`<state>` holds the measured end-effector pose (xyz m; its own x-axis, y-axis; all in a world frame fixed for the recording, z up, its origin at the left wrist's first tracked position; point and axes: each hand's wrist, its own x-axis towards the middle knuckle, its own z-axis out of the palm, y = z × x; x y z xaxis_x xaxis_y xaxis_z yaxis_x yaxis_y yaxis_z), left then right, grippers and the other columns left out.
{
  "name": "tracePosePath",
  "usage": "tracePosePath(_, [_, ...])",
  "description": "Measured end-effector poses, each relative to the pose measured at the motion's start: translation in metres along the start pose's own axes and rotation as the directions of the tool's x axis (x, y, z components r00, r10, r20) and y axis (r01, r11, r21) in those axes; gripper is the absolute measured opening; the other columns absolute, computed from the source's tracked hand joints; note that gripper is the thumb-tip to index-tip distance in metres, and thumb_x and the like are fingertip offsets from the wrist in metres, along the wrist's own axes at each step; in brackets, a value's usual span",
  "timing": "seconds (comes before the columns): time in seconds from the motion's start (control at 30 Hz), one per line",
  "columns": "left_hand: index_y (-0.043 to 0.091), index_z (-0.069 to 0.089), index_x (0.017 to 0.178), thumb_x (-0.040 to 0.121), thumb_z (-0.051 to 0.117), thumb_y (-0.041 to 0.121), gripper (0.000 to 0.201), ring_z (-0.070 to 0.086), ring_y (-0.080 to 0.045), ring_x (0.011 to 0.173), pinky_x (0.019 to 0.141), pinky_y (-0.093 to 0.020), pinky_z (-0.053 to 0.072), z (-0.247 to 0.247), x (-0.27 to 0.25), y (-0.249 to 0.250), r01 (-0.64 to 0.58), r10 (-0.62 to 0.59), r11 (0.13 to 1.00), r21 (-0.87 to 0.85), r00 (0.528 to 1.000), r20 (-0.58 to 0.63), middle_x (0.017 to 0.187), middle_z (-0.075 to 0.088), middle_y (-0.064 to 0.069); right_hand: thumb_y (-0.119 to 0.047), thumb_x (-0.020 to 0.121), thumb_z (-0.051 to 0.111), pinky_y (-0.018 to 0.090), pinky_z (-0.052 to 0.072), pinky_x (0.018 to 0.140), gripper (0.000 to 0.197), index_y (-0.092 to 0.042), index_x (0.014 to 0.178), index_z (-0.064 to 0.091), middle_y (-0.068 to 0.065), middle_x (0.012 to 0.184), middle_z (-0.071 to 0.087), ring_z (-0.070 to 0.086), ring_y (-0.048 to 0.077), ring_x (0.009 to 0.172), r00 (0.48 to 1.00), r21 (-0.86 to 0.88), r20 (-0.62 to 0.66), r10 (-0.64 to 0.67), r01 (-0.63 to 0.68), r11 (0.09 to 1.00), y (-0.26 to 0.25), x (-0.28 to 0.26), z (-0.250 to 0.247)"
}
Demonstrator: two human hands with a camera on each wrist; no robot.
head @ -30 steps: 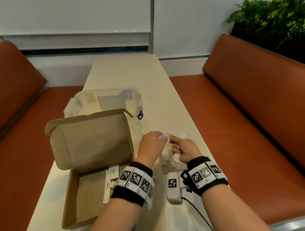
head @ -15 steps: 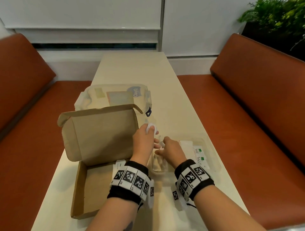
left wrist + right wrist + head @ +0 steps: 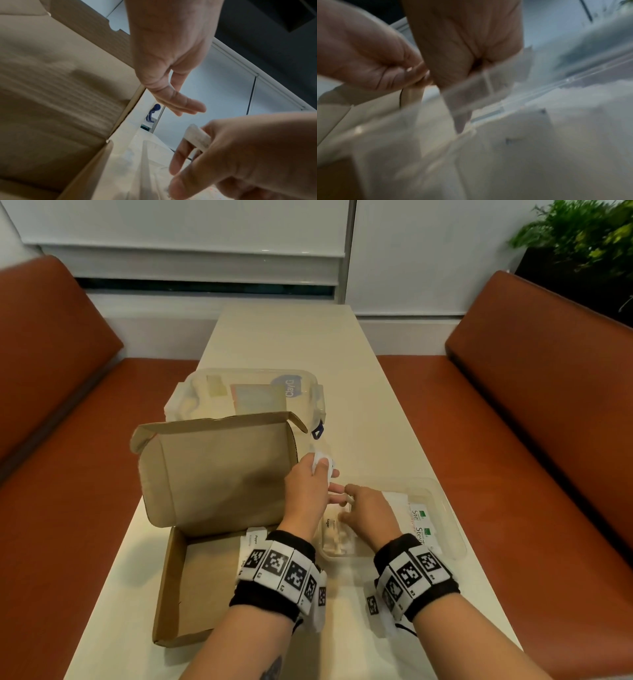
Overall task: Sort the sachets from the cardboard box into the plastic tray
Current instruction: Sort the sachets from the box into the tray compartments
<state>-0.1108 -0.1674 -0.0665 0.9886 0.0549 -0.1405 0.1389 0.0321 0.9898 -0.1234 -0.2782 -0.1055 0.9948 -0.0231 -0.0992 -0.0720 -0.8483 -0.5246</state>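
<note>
The left hand (image 3: pixel 310 491) pinched white sachets (image 3: pixel 322 463) beside the cardboard box (image 3: pixel 219 474), while the right hand (image 3: pixel 368 513) held a sachet (image 3: pixel 197 136) over the plastic tray (image 3: pixel 448 508).

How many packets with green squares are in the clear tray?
2, side by side in the plastic tray: the farther packet and the nearer packet; the right hand may hide more.

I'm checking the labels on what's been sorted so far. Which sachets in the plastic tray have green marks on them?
The white sachets at the right end of the plastic tray, right of the right hand, bear small green squares. The "Sugar" sachets at the left end show none.
</note>
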Motion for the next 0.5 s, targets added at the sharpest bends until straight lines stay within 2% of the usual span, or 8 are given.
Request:
tracePosePath(0.07, [0.008, 0.055, 0.1, 0.099, 0.038, 0.012, 0.018, 0.061, -0.006, 0.045, 0.044, -0.023, 0.053, 0.0, 0.001, 0.0, 0.007, -0.007, 1.0, 0.009, 1.0, 0.001, 0.09, 0.062, -0.012, -0.016, 0.075, 0.072, 0.027, 0.042, 0.069, 0.025, -0.014, 0.099, 0.063, 0.001, 0.085, 0.059, 0.058, 0.02, 0.084, 0.994, -0.042, 0.106, -0.004, 0.008, 0.999, 0.003, 0.001, -0.006])
tracePosePath(0.13, [0.009, 0.055, 0.102, 0.1, 0.037, 0.013, 0.018, 0.062, -0.007, 0.049, 0.044, -0.022, 0.052, 0.0, 0.0, -0.001, 0.014, -0.014, 1.0, 0.027, 1.0, 0.004, 0.092, 0.063, -0.011, -0.022, 0.071, 0.078, 0.027, 0.043, 0.075, 0.037, -0.017, 0.106, 0.064, 0.002, 0.099, 0.064, 0.059, 0.019, 0.092, 0.982, -0.073, 0.187, 0.023, -0.009, 0.997, 0.006, 0.002, -0.009])
tracePosePath(0.27, [0.013, 0.054, 0.103, 0.1, 0.036, 0.014, 0.019, 0.066, -0.011, 0.059, 0.047, -0.022, 0.052, -0.001, 0.0, -0.003, 0.019, -0.02, 0.998, 0.064, 1.0, 0.005, 0.095, 0.064, -0.01, -0.027, 0.071, 0.08, 0.027, 0.044, 0.086, 0.051, -0.018, 0.117, 0.062, 0.003, 0.117, 0.064, 0.059, 0.02, 0.107, 0.979, -0.077, 0.202, 0.026, -0.01, 0.997, 0.01, 0.001, -0.007])
tracePosePath(0.33, [0.017, 0.052, 0.114, 0.1, 0.035, 0.013, 0.022, 0.066, -0.012, 0.063, 0.052, -0.023, 0.054, -0.001, 0.001, -0.004, 0.016, -0.016, 0.996, 0.092, 1.0, 0.001, 0.097, 0.065, -0.008, -0.033, 0.075, 0.076, 0.028, 0.044, 0.085, 0.055, -0.015, 0.123, 0.057, 0.005, 0.119, 0.063, 0.058, 0.02, 0.107, 0.986, -0.06, 0.163, 0.031, -0.021, 0.998, 0.009, 0.0, -0.007])
tracePosePath(0.4, [0.03, 0.043, 0.13, 0.1, 0.033, 0.01, 0.037, 0.067, -0.011, 0.068, 0.058, -0.024, 0.054, 0.0, 0.001, -0.005, -0.008, 0.008, 0.995, 0.098, 1.0, 0.003, 0.095, 0.064, -0.003, -0.036, 0.084, 0.066, 0.026, 0.041, 0.076, 0.052, -0.01, 0.126, 0.049, 0.008, 0.113, 0.062, 0.057, 0.02, 0.099, 0.99, 0.084, 0.121, 0.068, -0.078, 0.993, 0.006, -0.002, -0.011])
tracePosePath(0.43, [0.037, 0.042, 0.132, 0.1, 0.031, 0.008, 0.045, 0.067, -0.011, 0.07, 0.062, -0.026, 0.054, -0.001, 0.001, -0.005, -0.024, 0.024, 0.994, 0.11, 1.0, 0.008, 0.096, 0.063, -0.002, -0.032, 0.089, 0.059, 0.026, 0.04, 0.073, 0.047, -0.008, 0.128, 0.047, 0.009, 0.11, 0.061, 0.056, 0.019, 0.095, 0.99, 0.174, 0.109, 0.087, -0.105, 0.979, 0.005, -0.002, -0.015])
tracePosePath(0.5, [0.036, 0.057, 0.117, 0.098, 0.027, 0.001, 0.051, 0.067, -0.013, 0.077, 0.068, -0.029, 0.052, -0.001, 0.001, -0.005, -0.04, 0.037, 0.985, 0.169, 0.999, 0.019, 0.104, 0.064, -0.008, -0.015, 0.093, 0.047, 0.029, 0.042, 0.072, 0.034, -0.006, 0.126, 0.05, 0.01, 0.108, 0.06, 0.054, 0.02, 0.09, 0.99, 0.306, 0.094, 0.109, -0.132, 0.943, 0.003, -0.001, -0.025])
